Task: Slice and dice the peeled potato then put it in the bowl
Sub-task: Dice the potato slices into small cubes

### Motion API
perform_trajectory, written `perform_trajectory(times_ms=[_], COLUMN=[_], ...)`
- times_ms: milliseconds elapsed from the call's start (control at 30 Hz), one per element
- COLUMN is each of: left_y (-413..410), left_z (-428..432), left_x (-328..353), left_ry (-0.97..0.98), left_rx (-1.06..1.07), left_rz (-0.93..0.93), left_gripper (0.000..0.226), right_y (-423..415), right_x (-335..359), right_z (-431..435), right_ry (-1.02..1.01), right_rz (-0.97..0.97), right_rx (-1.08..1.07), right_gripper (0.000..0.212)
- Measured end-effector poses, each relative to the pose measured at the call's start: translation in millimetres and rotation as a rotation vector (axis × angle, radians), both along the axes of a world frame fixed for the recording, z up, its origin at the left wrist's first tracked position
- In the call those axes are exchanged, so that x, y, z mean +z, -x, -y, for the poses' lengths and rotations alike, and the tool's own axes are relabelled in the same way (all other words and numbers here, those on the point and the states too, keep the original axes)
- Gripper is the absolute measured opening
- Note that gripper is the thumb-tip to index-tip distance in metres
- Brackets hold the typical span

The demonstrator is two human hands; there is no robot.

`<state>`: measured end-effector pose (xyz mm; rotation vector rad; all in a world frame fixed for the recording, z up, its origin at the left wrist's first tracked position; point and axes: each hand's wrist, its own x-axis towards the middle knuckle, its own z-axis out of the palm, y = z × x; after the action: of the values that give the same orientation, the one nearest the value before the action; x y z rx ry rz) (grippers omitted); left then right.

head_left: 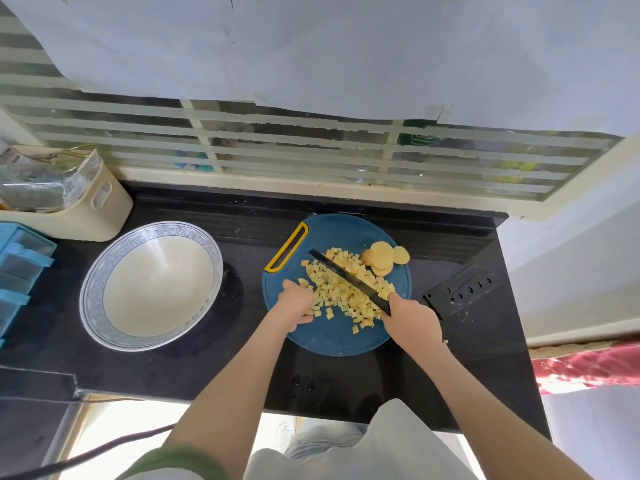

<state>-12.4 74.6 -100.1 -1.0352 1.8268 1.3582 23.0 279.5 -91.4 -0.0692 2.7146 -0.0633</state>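
Observation:
A round blue cutting board (332, 337) with a yellow handle lies on the black counter. Several diced potato cubes (343, 296) are heaped on it, and a few round potato slices (381, 259) lie at its far right. My right hand (410, 320) grips the handle of a black knife (346, 278), whose blade lies across the pile. My left hand (298, 304) is curled at the pile's left edge, touching the cubes. A large white bowl (104, 282) with a blue patterned rim stands empty to the left of the board.
A black knife sheath (462, 291) lies right of the board. A cream basket (100, 209) with packets and blue drawers (17, 271) stand at the far left. A slatted window frame (277, 150) runs behind the counter.

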Motion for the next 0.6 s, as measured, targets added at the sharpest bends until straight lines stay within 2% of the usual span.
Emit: perform_trajectory(times_ms=[100, 200, 300, 367, 500, 600], left_y=[1.8, 3.6, 14.3, 26.0, 55.8, 75.5], left_z=[1.4, 6.5, 3.8, -7.4, -45.2, -81.1], left_x=[-5.9, 3.0, 15.1, 19.5, 17.9, 14.7], left_ry=[0.053, 0.15, 0.55, 0.726, 0.674, 0.714], left_rx=[-0.117, -0.342, -0.678, -0.788, -0.947, -1.103], left_rz=[-0.06, -0.099, -0.182, -0.326, -0.615, -0.64], left_gripper=[0.049, 0.039, 0.035, 0.033, 0.038, 0.052], right_y=[2.5, 7.9, 13.5, 16.2, 21.7, 27.4], right_x=[1.2, 4.4, 7.5, 9.0, 10.4, 9.7], right_z=[1.7, 0.4, -4.1, -9.5, -26.4, -44.8], right_ry=[0.035, 0.058, 0.104, 0.158, 0.283, 0.317], right_rz=[-0.016, -0.049, -0.064, -0.077, -0.085, -0.074], right_rx=[-0.049, -0.102, -0.181, -0.258, -0.443, -0.537], right_gripper=[0.018, 0.018, 0.017, 0.018, 0.025, 0.025])
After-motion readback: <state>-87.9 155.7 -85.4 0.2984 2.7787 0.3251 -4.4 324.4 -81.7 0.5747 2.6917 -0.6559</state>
